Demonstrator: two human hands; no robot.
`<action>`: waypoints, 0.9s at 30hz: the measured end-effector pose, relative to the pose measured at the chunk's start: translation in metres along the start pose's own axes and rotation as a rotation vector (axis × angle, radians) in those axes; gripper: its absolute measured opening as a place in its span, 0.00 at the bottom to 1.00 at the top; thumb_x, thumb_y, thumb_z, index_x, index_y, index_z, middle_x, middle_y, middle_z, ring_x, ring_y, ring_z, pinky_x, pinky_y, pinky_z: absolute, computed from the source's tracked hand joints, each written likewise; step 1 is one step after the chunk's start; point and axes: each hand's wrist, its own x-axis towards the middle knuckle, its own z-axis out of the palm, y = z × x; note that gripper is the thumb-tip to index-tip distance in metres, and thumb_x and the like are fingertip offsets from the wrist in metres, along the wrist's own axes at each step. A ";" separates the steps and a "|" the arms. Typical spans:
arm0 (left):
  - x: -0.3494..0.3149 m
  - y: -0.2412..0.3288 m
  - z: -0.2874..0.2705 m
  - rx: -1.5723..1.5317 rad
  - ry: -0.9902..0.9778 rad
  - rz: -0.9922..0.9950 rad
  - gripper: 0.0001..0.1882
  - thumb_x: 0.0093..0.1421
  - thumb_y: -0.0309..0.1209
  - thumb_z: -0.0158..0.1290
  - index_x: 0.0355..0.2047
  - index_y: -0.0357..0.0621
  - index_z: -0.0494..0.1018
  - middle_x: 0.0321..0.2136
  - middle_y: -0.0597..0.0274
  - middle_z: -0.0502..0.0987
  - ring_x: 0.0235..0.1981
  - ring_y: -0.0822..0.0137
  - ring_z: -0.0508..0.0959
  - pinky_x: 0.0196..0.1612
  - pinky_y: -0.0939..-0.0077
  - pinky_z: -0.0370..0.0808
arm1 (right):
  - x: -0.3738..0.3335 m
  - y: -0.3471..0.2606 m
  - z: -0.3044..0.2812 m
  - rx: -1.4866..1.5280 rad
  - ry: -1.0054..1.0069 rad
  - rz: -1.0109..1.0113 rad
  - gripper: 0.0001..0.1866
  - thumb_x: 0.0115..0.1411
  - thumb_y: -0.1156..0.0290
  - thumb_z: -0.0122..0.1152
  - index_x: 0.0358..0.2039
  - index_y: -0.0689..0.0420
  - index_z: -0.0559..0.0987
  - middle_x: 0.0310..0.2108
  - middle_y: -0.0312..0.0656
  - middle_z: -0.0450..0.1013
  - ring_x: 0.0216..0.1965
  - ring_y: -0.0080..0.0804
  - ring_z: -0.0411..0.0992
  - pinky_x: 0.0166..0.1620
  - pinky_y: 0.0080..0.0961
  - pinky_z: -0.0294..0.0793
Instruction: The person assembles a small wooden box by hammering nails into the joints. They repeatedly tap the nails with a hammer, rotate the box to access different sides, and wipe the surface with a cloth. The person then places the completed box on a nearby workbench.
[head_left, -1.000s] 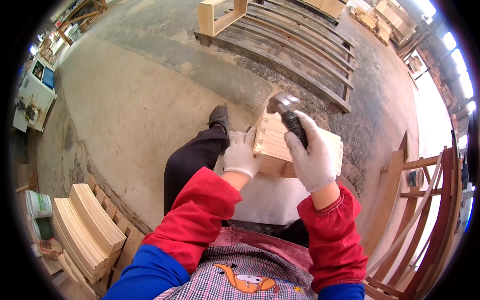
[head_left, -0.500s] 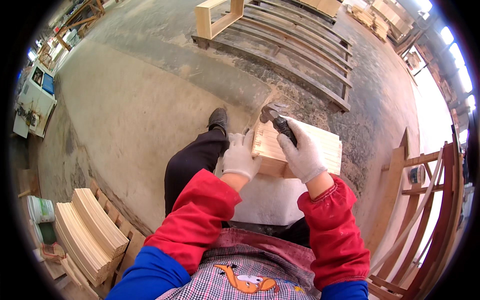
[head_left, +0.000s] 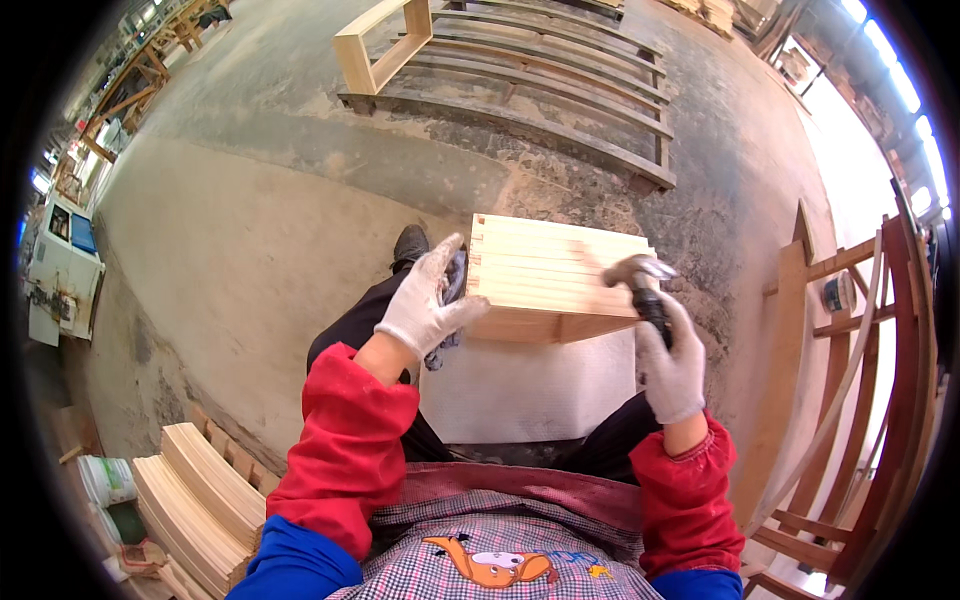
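A pale wooden box (head_left: 560, 265) with finger joints at its left end rests on a white-covered support (head_left: 540, 390) in front of my knees. My right hand (head_left: 675, 365), in a white glove, is closed round the black handle of a claw hammer (head_left: 640, 272). The hammer's head is over the box's right end. At the left end my gloved left hand (head_left: 425, 300) is held with thumb and fingers apart. Dark bluish crumpled material (head_left: 452, 280), perhaps cloth, shows between that hand and the box, partly hidden by the hand.
A slatted wooden pallet (head_left: 540, 85) lies ahead, with an open wooden frame (head_left: 385, 50) on its left corner. Stacked wood strips (head_left: 200, 500) and a white bucket (head_left: 105, 480) stand at lower left. A wooden rack (head_left: 850, 400) rises on the right; a white machine (head_left: 65, 265) stands far left.
My right hand has carried the hammer from the box's left end to its right end. My left hand has come off the box's left corner and opened beside it. The view has shifted.
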 end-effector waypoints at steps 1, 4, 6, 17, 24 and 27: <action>0.005 0.004 -0.005 0.065 -0.027 -0.033 0.56 0.47 0.41 0.71 0.71 0.40 0.54 0.65 0.44 0.63 0.68 0.51 0.63 0.69 0.65 0.61 | -0.003 0.008 -0.007 0.082 0.050 0.049 0.21 0.65 0.69 0.61 0.57 0.61 0.75 0.33 0.38 0.76 0.27 0.20 0.71 0.31 0.20 0.72; 0.027 0.014 -0.017 0.245 -0.163 -0.084 0.61 0.46 0.40 0.72 0.74 0.42 0.47 0.69 0.45 0.58 0.71 0.51 0.58 0.71 0.66 0.57 | -0.014 0.028 -0.023 0.284 0.146 0.262 0.20 0.68 0.69 0.57 0.59 0.59 0.73 0.25 0.32 0.71 0.18 0.13 0.64 0.20 0.13 0.63; 0.042 0.017 -0.022 0.291 -0.220 -0.028 0.64 0.44 0.38 0.73 0.75 0.43 0.43 0.70 0.46 0.57 0.72 0.52 0.57 0.71 0.67 0.56 | -0.020 0.039 -0.026 0.427 0.224 0.373 0.21 0.68 0.68 0.57 0.60 0.59 0.71 0.23 0.31 0.69 0.14 0.13 0.61 0.16 0.12 0.60; 0.107 -0.024 -0.027 -0.077 -0.234 -0.129 0.14 0.63 0.27 0.62 0.48 0.39 0.77 0.40 0.67 0.79 0.42 0.75 0.76 0.47 0.79 0.74 | -0.027 0.087 -0.042 0.801 0.412 0.623 0.21 0.70 0.61 0.58 0.60 0.54 0.70 0.25 0.34 0.71 0.16 0.20 0.68 0.14 0.20 0.69; 0.132 0.053 -0.020 1.183 -0.221 0.217 0.10 0.62 0.39 0.60 0.34 0.46 0.82 0.33 0.60 0.82 0.34 0.58 0.82 0.41 0.65 0.78 | -0.027 0.088 -0.051 0.865 0.380 0.682 0.22 0.70 0.60 0.56 0.59 0.56 0.70 0.24 0.37 0.71 0.13 0.23 0.67 0.14 0.22 0.71; 0.127 0.106 0.035 0.972 -0.074 0.337 0.16 0.61 0.46 0.58 0.35 0.47 0.81 0.37 0.54 0.80 0.40 0.51 0.81 0.45 0.59 0.77 | -0.027 0.088 -0.054 0.871 0.363 0.688 0.23 0.70 0.59 0.56 0.61 0.56 0.69 0.24 0.37 0.71 0.13 0.22 0.67 0.15 0.21 0.71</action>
